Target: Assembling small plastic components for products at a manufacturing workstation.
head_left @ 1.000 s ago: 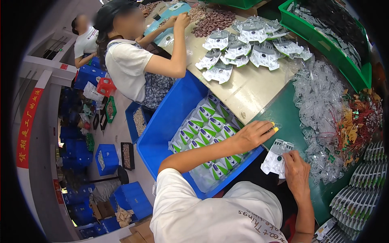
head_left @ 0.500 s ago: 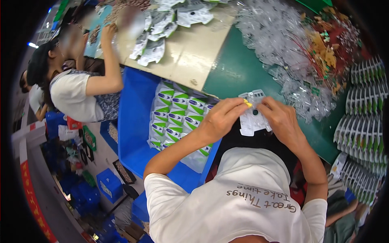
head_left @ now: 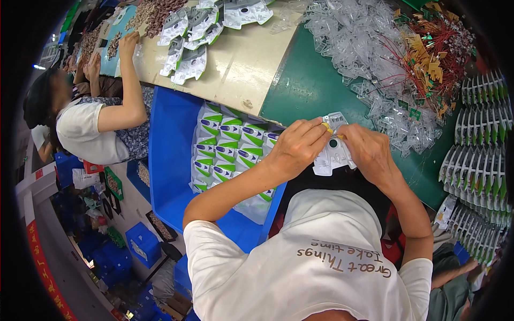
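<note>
A white moulded plastic shell [head_left: 327,161] with a round dark hole is held between my hands, at the near edge of the green table. My left hand [head_left: 300,147] is closed, its thumb and fingertips pinching a small yellow part [head_left: 327,128] at the shell's upper left. Opposite it, my right hand [head_left: 369,154] is closed on the right edge of the shell. A bit of yellow-orange also shows at the right fingertips, too small to make out. The fingers cover part of the shell's sides.
A blue bin [head_left: 170,155] of white-and-green packs stands at my left. Clear plastic parts [head_left: 353,43] and yellow boards with red wires [head_left: 428,61] lie piled ahead. Stacked shells [head_left: 476,171] line the right; more shells [head_left: 190,64] lie far left, near a co-worker [head_left: 88,125].
My right fingertips have moved up and in towards the yellow part, and the left fingers have shifted slightly up with it. The view has shifted a little.
</note>
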Available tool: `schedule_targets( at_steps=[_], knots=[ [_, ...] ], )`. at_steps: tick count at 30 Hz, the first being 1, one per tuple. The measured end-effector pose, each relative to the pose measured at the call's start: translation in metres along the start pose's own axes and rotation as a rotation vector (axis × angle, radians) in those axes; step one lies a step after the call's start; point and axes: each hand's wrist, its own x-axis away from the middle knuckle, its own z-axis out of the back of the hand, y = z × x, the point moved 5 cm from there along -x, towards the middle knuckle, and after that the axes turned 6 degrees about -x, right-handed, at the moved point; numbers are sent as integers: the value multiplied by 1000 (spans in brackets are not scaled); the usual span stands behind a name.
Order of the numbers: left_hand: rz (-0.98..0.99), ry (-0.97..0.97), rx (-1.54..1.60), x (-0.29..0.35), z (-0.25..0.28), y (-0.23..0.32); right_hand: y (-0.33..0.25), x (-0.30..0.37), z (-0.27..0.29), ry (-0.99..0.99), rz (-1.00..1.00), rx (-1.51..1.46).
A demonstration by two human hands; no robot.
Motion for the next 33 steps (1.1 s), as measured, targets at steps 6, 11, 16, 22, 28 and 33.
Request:
schedule_targets(
  at_steps=[6,11,16,22,28,33],
  knots=[
    [15,69,58,2,-9,-4,7,-5,7,32,-153,-50],
    [251,236,260,10,-11,-6,0,2,17,-29,-185,-74],
    [231,148,330,4,-16,-11,-2,8,17,-72,-233,-62],
    [124,-18,315,-4,-17,-8,-9,11,26,-21,-238,-90],
    [138,-86,261,-3,-14,-6,-15,22,43,47,-285,-595],
    [159,-11,268,-3,-16,-2,-34,32,27,165,-137,-245]
  ],
)
